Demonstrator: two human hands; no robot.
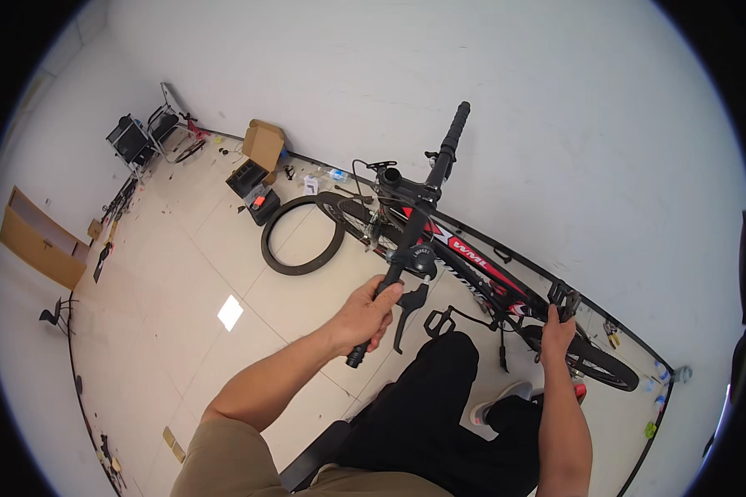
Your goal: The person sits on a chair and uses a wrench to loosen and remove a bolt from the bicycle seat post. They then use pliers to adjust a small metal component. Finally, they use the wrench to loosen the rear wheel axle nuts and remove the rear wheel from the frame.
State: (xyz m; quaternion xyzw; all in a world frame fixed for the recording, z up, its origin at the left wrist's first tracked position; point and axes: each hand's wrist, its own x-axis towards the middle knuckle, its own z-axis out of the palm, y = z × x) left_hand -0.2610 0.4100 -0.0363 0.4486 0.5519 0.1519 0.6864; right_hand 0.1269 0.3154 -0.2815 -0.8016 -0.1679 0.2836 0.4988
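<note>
A black and red bicycle (481, 258) stands along the wall, its handlebar (411, 240) toward the far side and its rear wheel (609, 364) at the right. My left hand (365, 313) is closed around the near arm of the handlebar, beside the brake lever (406, 315) and a round black shifter (423, 259). At the seat end, my right hand (558, 335) is wrapped on a black part (562, 295) at the top of the seat post. My fingers hide some of that part, and I cannot make out its exact shape.
A loose tyre (267, 240) lies on the floor beside the front wheel. Behind it are a black toolbox (261, 203) and a cardboard box (264, 145). A pedal (439, 323) sticks out near my knee. Pliers (612, 334) and bottles (661, 373) lie by the right wall.
</note>
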